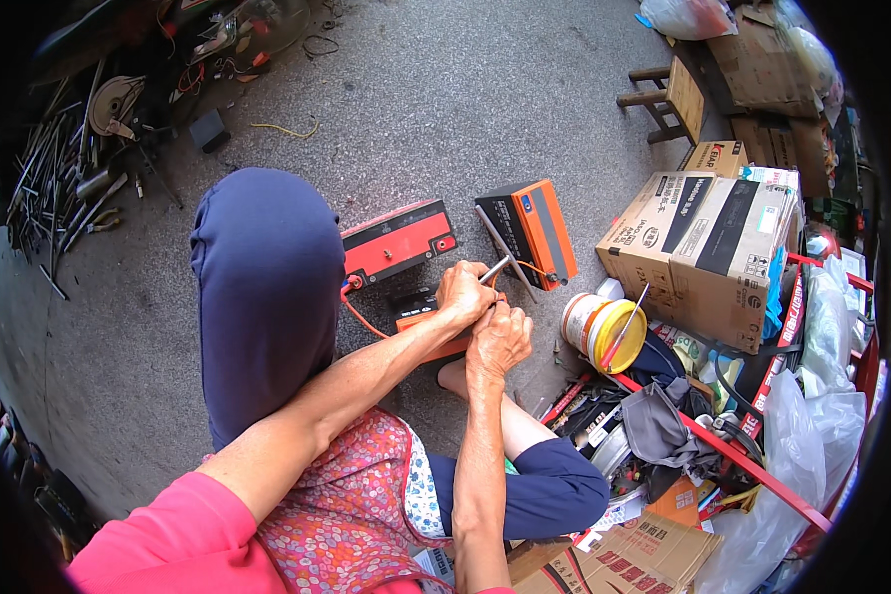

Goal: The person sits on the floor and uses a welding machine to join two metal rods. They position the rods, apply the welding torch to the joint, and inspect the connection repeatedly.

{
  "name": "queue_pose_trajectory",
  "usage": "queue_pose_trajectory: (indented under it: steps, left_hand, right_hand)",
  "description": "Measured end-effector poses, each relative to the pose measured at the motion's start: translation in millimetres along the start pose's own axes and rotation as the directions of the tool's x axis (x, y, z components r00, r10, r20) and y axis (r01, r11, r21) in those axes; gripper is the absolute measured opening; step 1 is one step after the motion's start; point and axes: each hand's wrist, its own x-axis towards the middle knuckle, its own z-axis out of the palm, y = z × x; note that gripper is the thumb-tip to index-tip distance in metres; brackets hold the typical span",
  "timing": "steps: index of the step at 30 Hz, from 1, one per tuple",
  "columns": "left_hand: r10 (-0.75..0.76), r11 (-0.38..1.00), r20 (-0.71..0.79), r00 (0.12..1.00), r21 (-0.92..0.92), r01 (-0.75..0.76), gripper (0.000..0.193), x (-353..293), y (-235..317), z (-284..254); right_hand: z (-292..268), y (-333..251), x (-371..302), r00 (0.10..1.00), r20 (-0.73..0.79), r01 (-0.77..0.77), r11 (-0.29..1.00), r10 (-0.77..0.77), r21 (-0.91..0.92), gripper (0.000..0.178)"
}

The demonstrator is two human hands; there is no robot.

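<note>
Across the grey floor, we look first to the right, where big cardboard boxes stand, perhaps stacked aside for storage. Three batteries come next in size, grouped close, we suppose, so that hands and wires can reach them all. The red battery lies at the left; its long axis goes from left to right, the right end somewhat farther. The orange battery is at the right, and its long axis points from far to near, turning slightly right. The third battery is nearer and partly covered, so we cannot judge its full length.

Between them, the left hand has its fingers clamped on a metal rod, seemingly to keep it steady. The rod points far and right, toward the orange battery. The right hand is just beside, on the near side, with fingers bent; we cannot tell what they pinch. The smallest thing, an orange wire, runs right to the orange battery's near end.
</note>
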Motion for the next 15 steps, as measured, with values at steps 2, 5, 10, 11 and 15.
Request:
queue_pose_trajectory:
  steps: [2,5,10,11,15]
  left_hand:
    - [-0.003,1.0,0.003,1.0,-0.007,0.003,0.022,-0.8,0.8,-0.4]
    - [-0.023,1.0,0.02,1.0,-0.015,0.023,0.021,-1.2,3.2,-0.9]
    - [-0.04,0.999,0.018,0.999,-0.005,0.041,0.019,-1.7,5.5,-2.2]
    - [-0.045,0.999,0.011,0.999,-0.003,0.045,0.018,-1.5,5.0,-1.8]
    - [-0.047,0.999,0.016,0.999,-0.013,0.047,0.018,-1.5,3.4,-0.5]
  right_hand:
    - [2.9,1.3,-1.0,1.0,-0.008,-0.006,1.0,0.006,-0.011,0.022]
    - [2.6,2.4,-0.2,1.0,-0.017,-0.011,1.0,0.011,-0.003,0.021]
    - [1.5,6.1,0.8,0.999,0.027,-0.035,0.999,0.034,0.026,0.019]
    - [1.2,6.0,1.4,0.998,0.035,-0.046,0.998,0.044,0.035,0.019]
    - [1.7,9.7,3.2,0.997,0.06,-0.049,0.995,0.044,0.082,0.018]
